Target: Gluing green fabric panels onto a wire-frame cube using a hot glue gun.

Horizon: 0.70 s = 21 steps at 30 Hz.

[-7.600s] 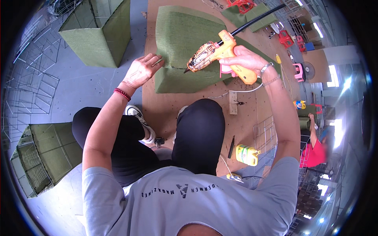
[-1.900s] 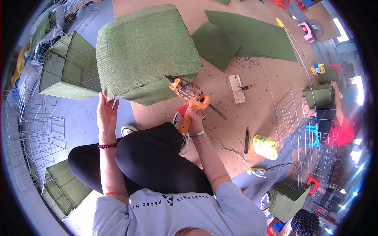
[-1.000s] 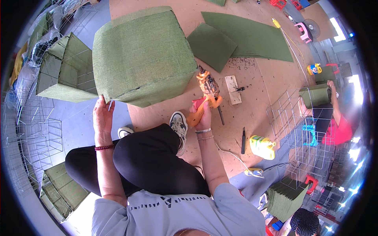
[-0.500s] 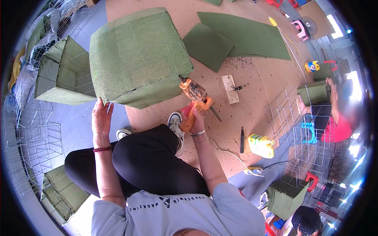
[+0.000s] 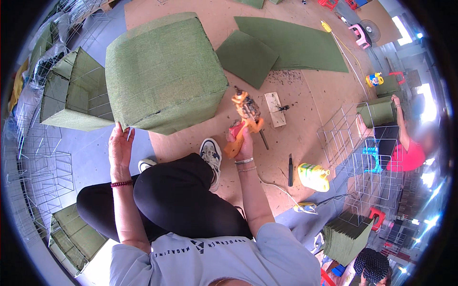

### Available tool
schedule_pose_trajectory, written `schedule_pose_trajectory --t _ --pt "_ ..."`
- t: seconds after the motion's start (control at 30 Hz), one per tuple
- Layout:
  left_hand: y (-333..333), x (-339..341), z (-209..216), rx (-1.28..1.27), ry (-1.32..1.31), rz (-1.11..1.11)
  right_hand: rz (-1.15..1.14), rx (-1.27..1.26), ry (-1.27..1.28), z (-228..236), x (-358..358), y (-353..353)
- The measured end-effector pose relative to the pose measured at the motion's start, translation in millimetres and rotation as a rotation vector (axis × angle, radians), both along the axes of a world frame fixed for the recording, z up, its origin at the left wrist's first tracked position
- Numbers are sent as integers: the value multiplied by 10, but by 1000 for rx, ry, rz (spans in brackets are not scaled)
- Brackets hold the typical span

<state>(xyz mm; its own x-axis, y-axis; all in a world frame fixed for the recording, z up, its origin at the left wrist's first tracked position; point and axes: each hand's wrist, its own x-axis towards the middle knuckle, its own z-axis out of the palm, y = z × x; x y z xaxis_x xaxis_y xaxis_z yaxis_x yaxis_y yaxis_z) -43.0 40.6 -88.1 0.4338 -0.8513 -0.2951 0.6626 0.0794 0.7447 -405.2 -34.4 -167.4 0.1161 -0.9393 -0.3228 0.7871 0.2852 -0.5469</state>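
Note:
A large box covered in green woven fabric (image 5: pixel 162 71) stands in front of me, with a dark seam along its near edge. At its near left corner, my left hand (image 5: pixel 121 148) pinches the edge between fingertips, the other fingers loosely curled. My right hand (image 5: pixel 244 145) is closed round the handle of an orange glue gun (image 5: pixel 248 112), its body crusted with dark residue. The gun's dark nozzle points up and away, just right of the box and apart from it. A pale cord trails from it past my right forearm.
Flat green panels (image 5: pixel 296 45) lie beyond. Right of the gun are a stained wooden board (image 5: pixel 275 109), a black utility knife (image 5: pixel 290 170) and a yellow jug (image 5: pixel 313 177). A wire frame (image 5: pixel 355 148) stands before a seated co-worker (image 5: pixel 408 152). Another green box (image 5: pixel 86 90) sits left.
My right hand has drawn the glue gun away from the box's near right corner, toward the right. My left hand stays on the near left corner.

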Motion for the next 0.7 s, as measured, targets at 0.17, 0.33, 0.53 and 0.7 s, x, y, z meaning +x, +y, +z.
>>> schedule_pose_trajectory --t 0.17,0.33,0.53,0.7 --pt "-27 -31 37 16 15 5 88 -77 70 118 110 19" --pt "-35 -44 31 20 28 1 38 -36 72 -48 -115 29" --pt "-30 -48 24 22 25 12 -86 -79 210 367 -75 110" --pt "-17 -21 -34 14 36 6 -69 -140 347 407 -89 82"
